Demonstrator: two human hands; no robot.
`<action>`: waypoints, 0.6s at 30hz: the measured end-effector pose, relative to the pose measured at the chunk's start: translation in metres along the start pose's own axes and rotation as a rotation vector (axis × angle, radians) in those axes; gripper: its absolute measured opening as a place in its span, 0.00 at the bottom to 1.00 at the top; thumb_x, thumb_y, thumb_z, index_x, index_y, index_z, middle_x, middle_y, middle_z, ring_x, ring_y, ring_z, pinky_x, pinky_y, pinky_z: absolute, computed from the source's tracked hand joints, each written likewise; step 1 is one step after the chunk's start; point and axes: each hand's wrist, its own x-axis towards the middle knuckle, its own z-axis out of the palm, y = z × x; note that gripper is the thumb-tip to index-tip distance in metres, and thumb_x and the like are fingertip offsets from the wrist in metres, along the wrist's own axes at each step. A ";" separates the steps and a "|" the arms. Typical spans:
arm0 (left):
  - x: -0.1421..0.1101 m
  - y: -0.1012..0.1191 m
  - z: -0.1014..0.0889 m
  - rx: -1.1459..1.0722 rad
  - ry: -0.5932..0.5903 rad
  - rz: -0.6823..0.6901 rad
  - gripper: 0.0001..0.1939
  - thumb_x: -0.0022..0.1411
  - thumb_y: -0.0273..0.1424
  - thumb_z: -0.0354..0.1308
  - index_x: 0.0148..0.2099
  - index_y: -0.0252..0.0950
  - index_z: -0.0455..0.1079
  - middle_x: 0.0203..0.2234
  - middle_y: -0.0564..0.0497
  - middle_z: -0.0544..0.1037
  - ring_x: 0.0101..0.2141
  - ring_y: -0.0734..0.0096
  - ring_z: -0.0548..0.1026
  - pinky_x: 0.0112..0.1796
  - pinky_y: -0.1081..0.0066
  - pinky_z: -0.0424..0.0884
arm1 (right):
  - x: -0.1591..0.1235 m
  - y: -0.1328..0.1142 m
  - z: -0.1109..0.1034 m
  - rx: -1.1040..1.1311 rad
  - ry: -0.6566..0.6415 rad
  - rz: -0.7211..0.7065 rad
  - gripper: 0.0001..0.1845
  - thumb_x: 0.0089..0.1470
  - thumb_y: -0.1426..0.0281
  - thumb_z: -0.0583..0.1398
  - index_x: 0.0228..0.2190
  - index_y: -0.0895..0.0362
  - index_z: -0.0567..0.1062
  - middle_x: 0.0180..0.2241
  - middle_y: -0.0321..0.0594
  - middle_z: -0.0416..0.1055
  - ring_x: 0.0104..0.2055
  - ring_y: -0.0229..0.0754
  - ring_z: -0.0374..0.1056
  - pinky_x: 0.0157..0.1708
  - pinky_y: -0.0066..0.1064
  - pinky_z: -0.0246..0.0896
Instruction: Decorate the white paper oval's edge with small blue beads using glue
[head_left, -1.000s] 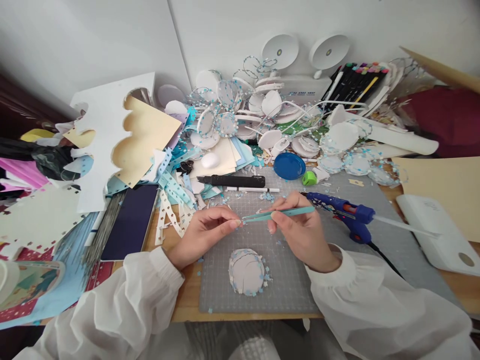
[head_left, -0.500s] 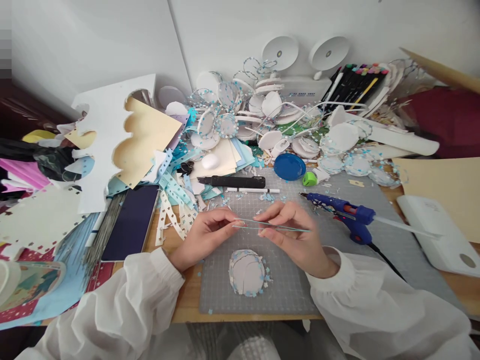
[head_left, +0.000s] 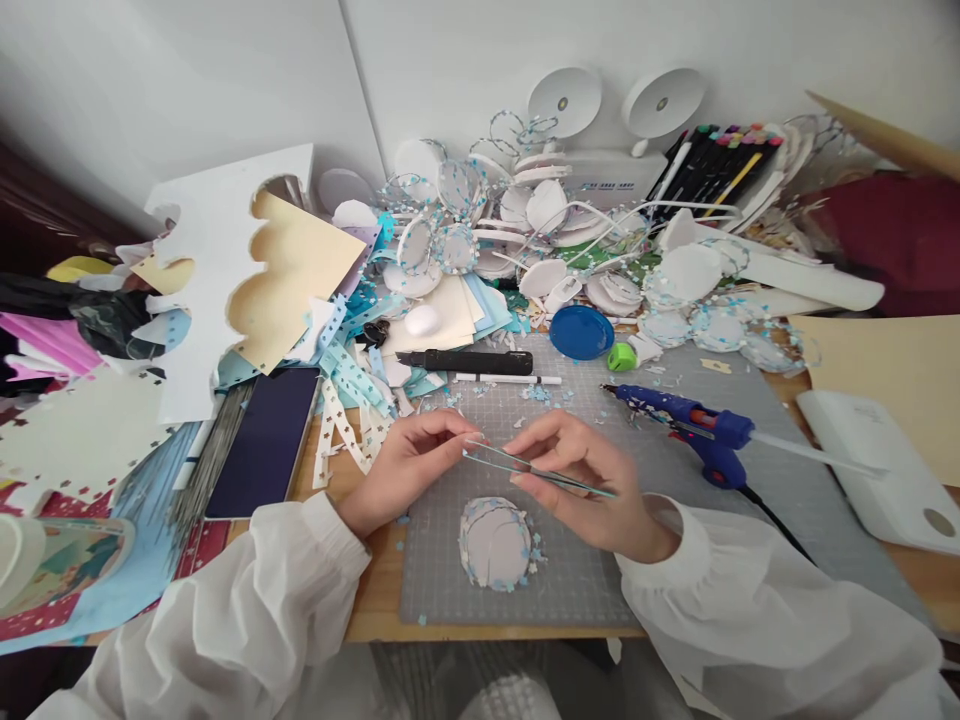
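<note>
L hand: forearm comes in from lower L, wrist raised above the table, thumb & forefinger tips pinched narrow, other fingers curled. Whether a small part sits in the pinch: too small to tell.

R hand: forearm from lower R, palm turned inward, thumb below, forefinger above, holding slim teal metal tweezers. Prongs stand slightly apart, tips directed L, right by the L fingertips; contact cannot be told. Both sleeves: loose white fabric, gathered at cuffs.

Ref. positions & materials:
- White round disc w/ pale-blue & white star-shaped trim: flat on mat, below & between hands, apart from both; smooth centre, bumpy rim.
- Grey gridded cutting mat: matte, on wood-grain table.
- Blue plastic glue gun w/ translucent stick: on its side, R of R hand, nozzle pointing L.
- Black pen-shaped tool: horiz., beyond hands.
- Blue oval lid: glossy, behind hands, near small green round item.
- Dark rectangular phone: flat, smooth, L side.
</note>
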 end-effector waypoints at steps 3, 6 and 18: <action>-0.001 -0.004 -0.002 -0.066 0.003 -0.034 0.10 0.59 0.35 0.62 0.29 0.34 0.74 0.23 0.53 0.71 0.26 0.76 0.65 0.30 0.75 0.61 | 0.001 0.000 -0.001 -0.017 0.030 -0.013 0.12 0.51 0.81 0.62 0.33 0.51 0.71 0.39 0.41 0.70 0.40 0.40 0.69 0.38 0.36 0.68; -0.002 -0.008 -0.004 -0.136 0.034 -0.053 0.10 0.59 0.36 0.63 0.30 0.34 0.74 0.22 0.54 0.68 0.26 0.76 0.63 0.29 0.75 0.58 | 0.002 0.000 -0.001 -0.032 0.046 -0.016 0.11 0.52 0.79 0.62 0.33 0.51 0.71 0.38 0.41 0.69 0.39 0.41 0.68 0.38 0.37 0.67; -0.003 -0.005 -0.002 -0.184 0.020 -0.075 0.10 0.58 0.37 0.63 0.32 0.35 0.77 0.23 0.53 0.69 0.26 0.76 0.62 0.28 0.73 0.57 | 0.003 0.008 -0.001 0.239 0.192 0.256 0.06 0.54 0.72 0.63 0.28 0.54 0.69 0.36 0.35 0.67 0.28 0.33 0.69 0.31 0.32 0.69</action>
